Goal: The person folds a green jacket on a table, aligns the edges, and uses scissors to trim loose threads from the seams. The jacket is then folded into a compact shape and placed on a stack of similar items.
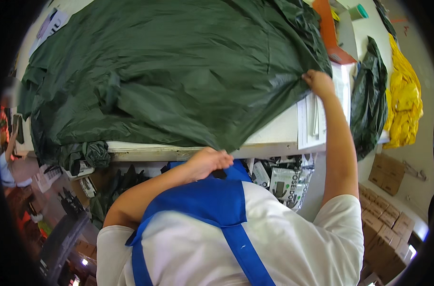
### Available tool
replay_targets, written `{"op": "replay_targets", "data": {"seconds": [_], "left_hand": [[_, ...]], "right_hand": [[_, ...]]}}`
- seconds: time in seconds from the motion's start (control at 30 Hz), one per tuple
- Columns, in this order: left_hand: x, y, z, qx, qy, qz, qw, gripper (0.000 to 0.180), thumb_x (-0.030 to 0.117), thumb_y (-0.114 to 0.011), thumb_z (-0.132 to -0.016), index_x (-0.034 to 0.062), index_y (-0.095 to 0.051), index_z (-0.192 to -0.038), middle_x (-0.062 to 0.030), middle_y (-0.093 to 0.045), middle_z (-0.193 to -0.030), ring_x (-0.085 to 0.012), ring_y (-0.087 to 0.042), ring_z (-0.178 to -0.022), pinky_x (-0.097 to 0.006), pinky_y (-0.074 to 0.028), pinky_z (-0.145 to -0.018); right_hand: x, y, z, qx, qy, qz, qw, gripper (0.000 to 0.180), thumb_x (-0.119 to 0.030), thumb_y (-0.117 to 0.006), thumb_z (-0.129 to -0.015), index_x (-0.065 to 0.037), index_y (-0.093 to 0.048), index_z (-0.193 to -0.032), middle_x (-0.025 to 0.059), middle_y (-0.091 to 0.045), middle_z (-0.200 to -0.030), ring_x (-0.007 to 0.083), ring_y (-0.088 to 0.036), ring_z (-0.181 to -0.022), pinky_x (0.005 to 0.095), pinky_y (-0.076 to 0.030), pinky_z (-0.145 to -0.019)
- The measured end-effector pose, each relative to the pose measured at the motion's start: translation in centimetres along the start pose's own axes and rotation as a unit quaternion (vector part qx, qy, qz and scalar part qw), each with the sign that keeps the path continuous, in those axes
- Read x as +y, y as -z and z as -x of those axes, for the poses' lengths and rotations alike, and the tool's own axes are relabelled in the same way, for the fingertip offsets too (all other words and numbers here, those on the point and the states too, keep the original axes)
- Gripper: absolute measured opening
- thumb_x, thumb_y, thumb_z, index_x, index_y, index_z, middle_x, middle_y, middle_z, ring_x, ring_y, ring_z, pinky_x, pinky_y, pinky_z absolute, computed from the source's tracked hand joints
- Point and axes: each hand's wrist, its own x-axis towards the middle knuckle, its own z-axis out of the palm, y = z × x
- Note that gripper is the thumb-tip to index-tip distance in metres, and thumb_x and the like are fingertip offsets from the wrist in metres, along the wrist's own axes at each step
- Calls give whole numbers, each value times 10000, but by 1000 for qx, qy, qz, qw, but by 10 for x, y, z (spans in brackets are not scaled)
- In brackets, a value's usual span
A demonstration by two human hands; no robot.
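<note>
At one green sheet (179,71), two hands (211,162) (320,83).

The sheet (179,71) lies across the table (281,131). From its middle, papers (308,123) rest at three o'clock, a heap (369,95) and a pile (404,97) beyond them; packets (283,183) sit below the table's edge at five, cartons (381,224) at four.

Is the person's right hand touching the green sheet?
Touching: the head view shows the right hand pinching the green sheet near its edge.
</note>
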Motion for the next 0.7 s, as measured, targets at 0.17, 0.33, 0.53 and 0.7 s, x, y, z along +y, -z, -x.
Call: {"op": "replay_targets", "data": {"seconds": [0.17, 0.33, 0.53, 0.7], "left_hand": [[66, -2, 65, 133, -181, -351, 909, 148, 154, -585, -907, 30, -626, -976, -57, -631, -920, -115, -602, -785, -239, -498, -664], [128, 83, 140, 641, -417, -530, 367, 499, 151, -746, -719, 71, -533, -1164, -152, -486, -1199, -352, -448, -1115, -426, -367, -954], [161, 187, 183, 609, -402, -328, 599, 109, 150, -615, -859, 65, -636, -924, -61, -628, -829, -190, -583, -776, -302, -449, -754], [171, 211, 225, 392, -478, -57, 784, 208, 229, -588, -902, 25, -624, -924, 18, -607, -855, -70, -521, -849, -251, -403, -805]], "right_hand": [[-28, -23, 12, 174, -75, -106, 976, 293, -311, -616, -857, -121, -557, -1072, 118, -589, -1077, 338, -591, -972, 435, -484, -753], [-169, -36, 82, 142, 191, -350, 906, 297, -40, -640, -726, -111, -581, -1008, 76, -592, -941, 273, -612, -792, 369, -504, -655], [-204, -71, 95, 119, 183, -189, 957, 357, -89, -646, -716, -150, -560, -1056, 79, -538, -974, 313, -605, -728, 399, -502, -622], [-210, -74, 100, 99, 131, -171, 971, 331, -95, -620, -761, -129, -523, -1075, 107, -531, -1018, 337, -605, -747, 428, -500, -628]]}}
